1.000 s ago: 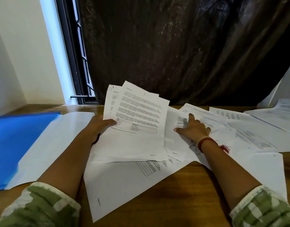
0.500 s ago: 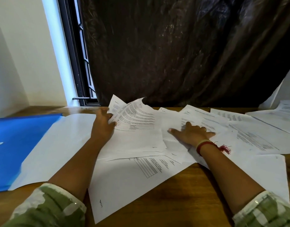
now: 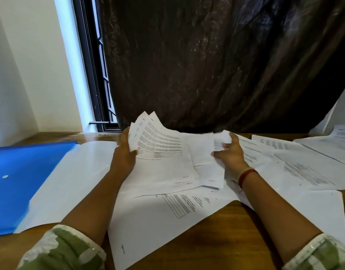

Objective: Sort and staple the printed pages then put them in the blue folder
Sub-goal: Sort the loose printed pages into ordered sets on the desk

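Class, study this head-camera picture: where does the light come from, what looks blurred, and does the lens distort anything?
Head view: daylight enters from the window on the left, leaving a sheen on the table; the curtain is dim; the right hand and the sheet it grips are motion-blurred; the window frame leans, a wide-angle effect.

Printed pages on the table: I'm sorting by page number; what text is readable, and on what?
Nothing is readable.
White printed pages in the left hand: blurred lines and grid.
White sheet in the right hand: blurred.
Large white sheet nearest the camera: sideways footer, too small.
Blue plastic folder: no text.
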`<state>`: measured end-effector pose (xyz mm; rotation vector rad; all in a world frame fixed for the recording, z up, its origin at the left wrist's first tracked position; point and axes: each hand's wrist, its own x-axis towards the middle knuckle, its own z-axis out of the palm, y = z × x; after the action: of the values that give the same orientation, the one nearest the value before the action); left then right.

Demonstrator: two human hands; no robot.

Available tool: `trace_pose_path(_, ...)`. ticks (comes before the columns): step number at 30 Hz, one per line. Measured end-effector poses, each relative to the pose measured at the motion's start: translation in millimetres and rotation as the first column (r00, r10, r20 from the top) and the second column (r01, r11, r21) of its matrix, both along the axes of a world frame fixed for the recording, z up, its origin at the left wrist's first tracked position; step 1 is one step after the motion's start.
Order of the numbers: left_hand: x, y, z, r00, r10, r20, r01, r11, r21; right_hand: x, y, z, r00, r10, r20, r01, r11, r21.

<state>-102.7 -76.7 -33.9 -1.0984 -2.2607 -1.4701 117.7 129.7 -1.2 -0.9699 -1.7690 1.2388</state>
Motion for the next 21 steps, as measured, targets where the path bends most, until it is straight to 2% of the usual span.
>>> trace_pose_path(4,3,2,3,1.000,-0.009,0.028,0.008,0.999,0.040,12,9,18,0.980,-0.155,-0.128,0.156,0.988,-0.004)
trace_pose_path(7,1,4,-1,0.999,-0.013,0.036,0.013,1.000,0.018,24,9,36,0.964,-0.191,-0.186,0.213,0.972,0.102)
trace_pose_path(12,-1,3,-3,0.994,-0.019,0.108,0.012,0.998,0.063,39,-16,79,0.970,-0.136,-0.200,0.206,0.897,0.392)
trace_pose_path(16,-7,4,-4,0.984,0.009,0.176,-0.015,0.999,0.032,44,-49,133,0.971,-0.041,-0.234,0.197,0.688,0.699)
trace_pose_path(19,-11,7,-4,0.970,0.014,0.241,-0.024,0.999,0.038,50,-71,182,0.923,0.058,-0.381,0.279,0.582,0.764)
trace_pose_path(21,-12,9,-4,0.959,-0.016,0.284,-0.005,0.997,0.072,52,-75,204,0.851,0.121,-0.511,0.346,0.605,0.718)
